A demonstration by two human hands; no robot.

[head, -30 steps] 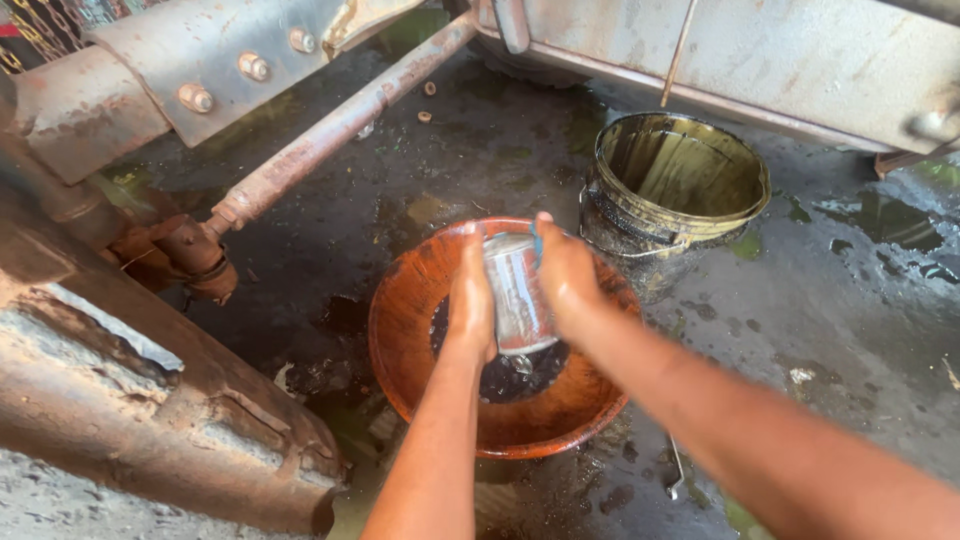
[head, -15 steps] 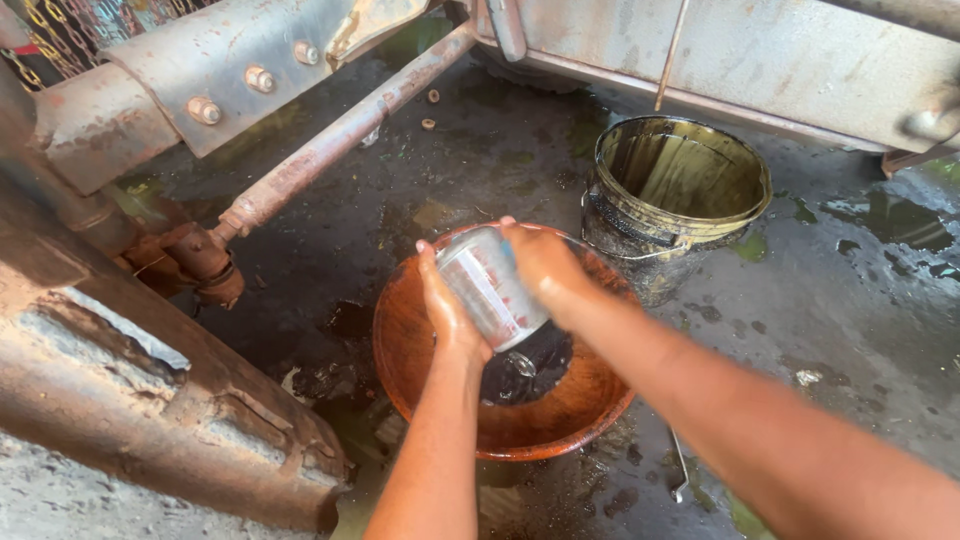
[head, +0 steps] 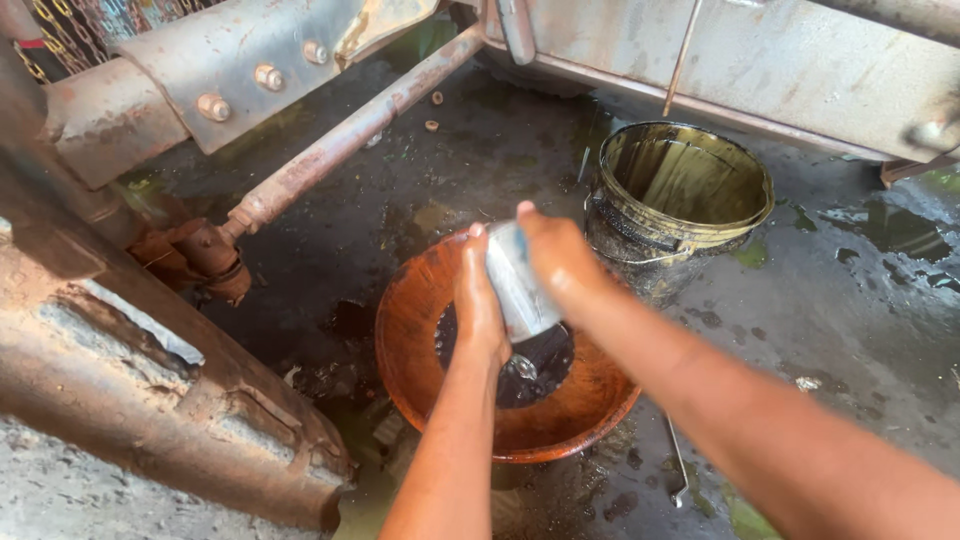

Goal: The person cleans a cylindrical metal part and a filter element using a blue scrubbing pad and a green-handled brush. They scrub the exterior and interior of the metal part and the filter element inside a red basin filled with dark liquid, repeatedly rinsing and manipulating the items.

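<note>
A dirty bucket [head: 680, 200] is crowding the orange basin [head: 420, 350] at two o'clock; a rusty rod [head: 340, 150] is blocking ten o'clock; wet ground [head: 860, 330] is lying open at three.

Tilted silver canister [head: 517, 282] (over basin [head: 420, 350])

- Left hand [head: 478, 310] and right hand [head: 562, 262] clasp a silvery canister [head: 520, 285], tilted over the orange basin [head: 420, 350].
- Dark oil [head: 540, 365] pools inside the basin.
- Grimy bucket [head: 690, 190] stands just beyond the basin.
- Rusty rod [head: 340, 145] runs behind the basin.
</note>
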